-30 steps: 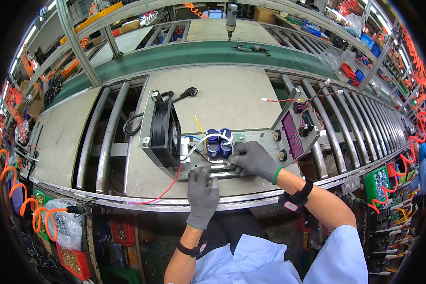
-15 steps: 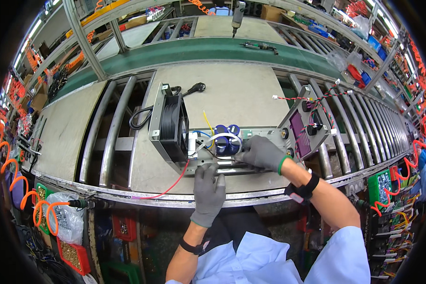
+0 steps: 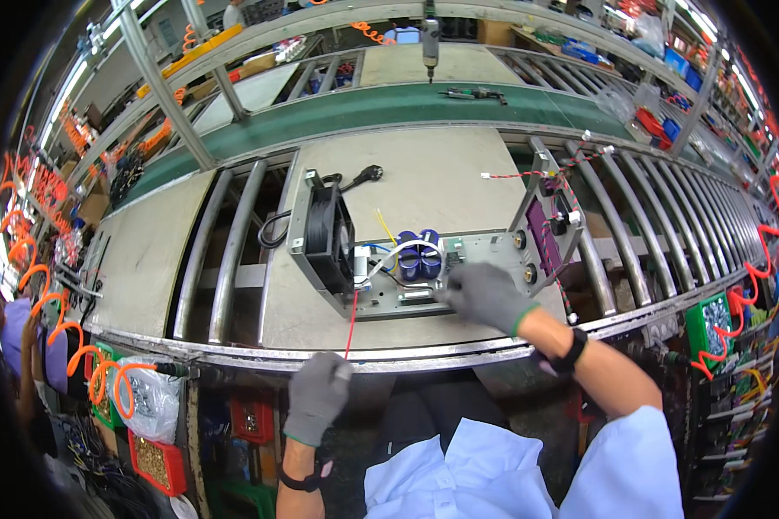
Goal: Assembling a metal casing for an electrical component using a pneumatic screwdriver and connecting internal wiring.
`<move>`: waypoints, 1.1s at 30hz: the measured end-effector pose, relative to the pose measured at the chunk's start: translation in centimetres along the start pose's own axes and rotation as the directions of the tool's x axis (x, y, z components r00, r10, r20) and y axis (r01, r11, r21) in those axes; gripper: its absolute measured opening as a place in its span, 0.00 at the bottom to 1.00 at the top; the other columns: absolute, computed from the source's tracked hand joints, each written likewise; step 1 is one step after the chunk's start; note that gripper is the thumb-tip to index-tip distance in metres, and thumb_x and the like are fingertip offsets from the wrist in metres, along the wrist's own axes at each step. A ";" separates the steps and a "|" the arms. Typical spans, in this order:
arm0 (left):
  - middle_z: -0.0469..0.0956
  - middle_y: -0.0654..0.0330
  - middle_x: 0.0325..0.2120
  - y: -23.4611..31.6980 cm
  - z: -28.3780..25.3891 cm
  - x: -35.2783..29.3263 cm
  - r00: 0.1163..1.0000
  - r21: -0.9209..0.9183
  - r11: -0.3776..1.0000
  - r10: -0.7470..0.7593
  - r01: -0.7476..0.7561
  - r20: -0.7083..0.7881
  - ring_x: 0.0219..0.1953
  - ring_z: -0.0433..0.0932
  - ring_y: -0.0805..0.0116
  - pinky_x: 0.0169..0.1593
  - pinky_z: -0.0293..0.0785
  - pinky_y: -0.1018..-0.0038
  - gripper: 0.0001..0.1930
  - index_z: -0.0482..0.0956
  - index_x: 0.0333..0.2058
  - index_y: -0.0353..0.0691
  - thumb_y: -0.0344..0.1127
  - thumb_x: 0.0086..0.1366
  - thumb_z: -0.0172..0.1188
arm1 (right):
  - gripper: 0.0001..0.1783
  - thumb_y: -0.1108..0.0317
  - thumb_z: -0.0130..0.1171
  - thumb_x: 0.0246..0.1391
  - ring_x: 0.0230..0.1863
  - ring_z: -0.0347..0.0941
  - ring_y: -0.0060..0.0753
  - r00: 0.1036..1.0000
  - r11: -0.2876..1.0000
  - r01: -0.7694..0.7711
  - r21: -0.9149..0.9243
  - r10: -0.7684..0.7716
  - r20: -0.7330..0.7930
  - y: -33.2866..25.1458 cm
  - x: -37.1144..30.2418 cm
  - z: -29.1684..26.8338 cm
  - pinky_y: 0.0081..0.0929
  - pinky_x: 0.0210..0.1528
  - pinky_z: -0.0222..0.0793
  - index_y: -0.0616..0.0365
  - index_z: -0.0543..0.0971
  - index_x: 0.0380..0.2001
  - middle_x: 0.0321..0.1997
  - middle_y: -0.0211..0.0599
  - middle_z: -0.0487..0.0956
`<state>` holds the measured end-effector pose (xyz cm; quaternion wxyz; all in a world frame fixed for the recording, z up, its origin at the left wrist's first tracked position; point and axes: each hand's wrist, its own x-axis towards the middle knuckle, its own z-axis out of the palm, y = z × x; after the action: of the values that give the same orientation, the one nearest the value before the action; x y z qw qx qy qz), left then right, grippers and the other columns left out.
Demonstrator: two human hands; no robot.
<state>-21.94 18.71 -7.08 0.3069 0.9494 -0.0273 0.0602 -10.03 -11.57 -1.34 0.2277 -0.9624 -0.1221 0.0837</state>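
Observation:
A metal chassis [image 3: 389, 306] lies on the work board, with a black fan [image 3: 325, 232] upright at its left end. Blue capacitors [image 3: 419, 254] stand at its middle, and a white cable [image 3: 395, 253] arches over them. My left hand [image 3: 318, 398], in a grey glove, is closed just off the table's near edge. A red wire [image 3: 353, 327] runs straight from the fan end to its fingertips. My right hand [image 3: 486, 299], also gloved, is over the chassis' near side right of the capacitors. Its fingers are curled together; whatever they hold is hidden.
A purple board [image 3: 541, 235] and twisted wires rise at the chassis' right end. A black plug [image 3: 370, 173] lies behind the fan. Rollers [image 3: 234, 251] flank the board. Beyond, a screwdriver [image 3: 430, 48] hangs over the green belt [image 3: 337, 105]. Parts bins [image 3: 157, 463] stand lower left.
My left hand has moved off the chassis, left and toward me. The red wire, which lay curved to the left, now runs straight to that hand. My right hand has shifted slightly right.

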 end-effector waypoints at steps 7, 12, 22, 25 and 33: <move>0.82 0.49 0.29 3.5 2.8 1.9 0.944 0.087 0.945 -0.301 0.314 -0.139 0.36 0.83 0.45 0.41 0.77 0.58 0.20 0.73 0.43 0.39 0.48 0.63 0.65 | 0.21 0.47 0.62 0.56 0.37 0.82 0.51 0.965 0.982 -0.043 0.182 -0.006 0.262 0.9 -7.1 2.1 0.44 0.43 0.75 0.55 0.86 0.31 0.31 0.46 0.84; 0.77 0.52 0.19 0.2 1.9 1.7 0.987 0.044 0.986 -0.159 0.160 -0.037 0.26 0.81 0.50 0.33 0.75 0.60 0.16 0.76 0.34 0.36 0.44 0.62 0.67 | 0.20 0.49 0.62 0.56 0.37 0.82 0.50 0.951 0.962 -0.113 0.249 0.032 0.309 1.8 -8.2 1.8 0.42 0.44 0.75 0.56 0.86 0.33 0.32 0.45 0.85; 0.82 0.49 0.29 3.6 1.4 2.4 0.928 0.225 0.931 -0.330 0.289 0.175 0.35 0.83 0.52 0.43 0.76 0.59 0.16 0.80 0.36 0.38 0.47 0.67 0.59 | 0.16 0.55 0.63 0.56 0.33 0.82 0.47 0.975 0.862 -0.083 0.501 -0.034 0.219 5.0 -8.9 2.2 0.39 0.39 0.75 0.57 0.86 0.35 0.29 0.46 0.84; 0.79 0.55 0.23 8.5 2.9 1.6 0.925 -0.121 0.976 -0.130 0.183 0.358 0.26 0.80 0.64 0.33 0.76 0.67 0.16 0.79 0.36 0.34 0.44 0.70 0.58 | 0.16 0.57 0.61 0.59 0.28 0.81 0.40 0.960 0.770 -0.081 0.633 -0.110 0.257 6.0 -8.8 2.3 0.35 0.34 0.75 0.59 0.86 0.38 0.27 0.43 0.83; 0.76 0.65 0.23 13.5 7.8 4.1 0.835 -0.645 0.532 -0.314 0.549 0.451 0.17 0.71 0.82 0.19 0.65 0.83 0.17 0.77 0.40 0.35 0.45 0.76 0.51 | 0.19 0.53 0.59 0.63 0.23 0.72 0.16 0.781 0.624 -0.354 0.697 -0.213 0.588 4.9 -6.5 0.2 0.19 0.25 0.69 0.60 0.85 0.39 0.26 0.28 0.80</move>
<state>-18.28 3.12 -4.97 0.6695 0.7084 0.1452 -0.1702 -15.29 -17.51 -3.10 0.5627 -0.6869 -0.1008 0.4487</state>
